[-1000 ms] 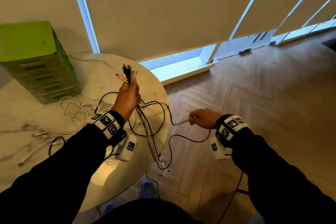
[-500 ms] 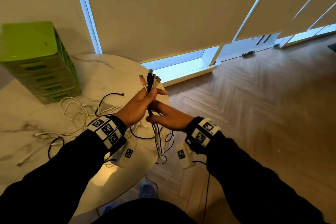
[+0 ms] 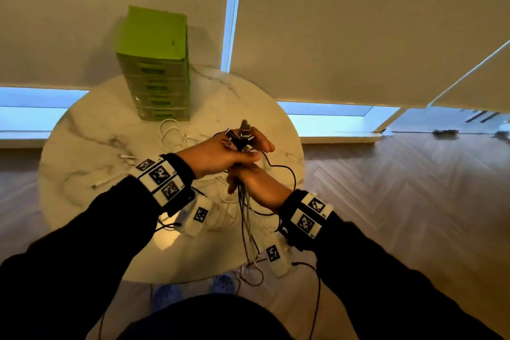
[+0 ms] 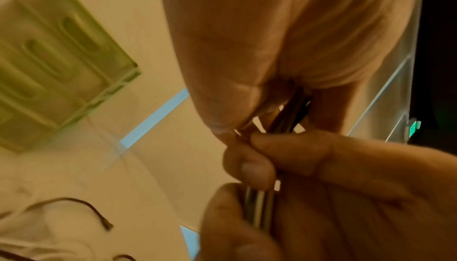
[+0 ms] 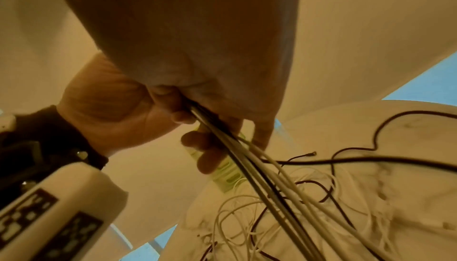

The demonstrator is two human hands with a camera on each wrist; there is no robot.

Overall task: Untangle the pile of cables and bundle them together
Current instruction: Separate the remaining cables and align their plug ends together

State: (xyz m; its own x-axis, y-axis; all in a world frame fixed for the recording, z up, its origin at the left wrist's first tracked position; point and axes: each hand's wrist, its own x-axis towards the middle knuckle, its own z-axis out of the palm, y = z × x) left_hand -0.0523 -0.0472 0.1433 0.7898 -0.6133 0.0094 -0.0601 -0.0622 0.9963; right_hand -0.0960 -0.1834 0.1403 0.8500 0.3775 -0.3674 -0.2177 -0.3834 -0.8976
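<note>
Just right of the head frame's centre, the left hand (image 3: 220, 154) grips the cable bundle (image 3: 245, 218) below its plugs (image 3: 240, 134), the right hand (image 3: 259, 185) clasps it directly beneath, and the strands hang steeply toward the lower frame over the table (image 3: 82, 146) edge.

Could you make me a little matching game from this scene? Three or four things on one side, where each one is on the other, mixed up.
Things:
1. green drawer unit
2. cable bundle
3. loose white cable
4. left hand

Places or states:
A. lying in loops on the table, in front of the drawers
B. standing at the far side of the table
C. gripping the bundle just below the plugs, above the right hand
D. held in both hands, its strands hanging past the table's near edge

Pairs: 1-B, 2-D, 3-A, 4-C
</note>
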